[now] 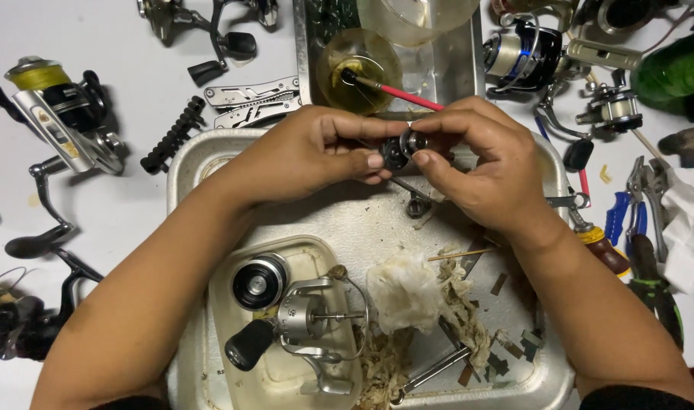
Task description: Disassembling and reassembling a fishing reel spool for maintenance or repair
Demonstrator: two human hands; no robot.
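I see my left hand (317, 152) and right hand (476, 163) meeting above the far edge of the metal tray (339, 220), both pinching one small dark reel part (402, 148) between thumb and fingertips. The part is short and round, with a shiny metal end; its axis seems to run roughly left to right, from one hand to the other (most of it is hidden by my fingers, so I cannot be sure).

In the tray, near its front left corner, a plastic tub (286, 380) holds a silver fishing reel (309, 323) and a black spool (260, 282). Just right of the tub lies a wad of dirty tissue (408, 292). Beyond the tray, a red-handled brush (396, 93) rests with its tip in a dish of yellowish oil (358, 72). Left of the tray, on the white desk (127, 205), lies a folding multi-tool (252, 99).
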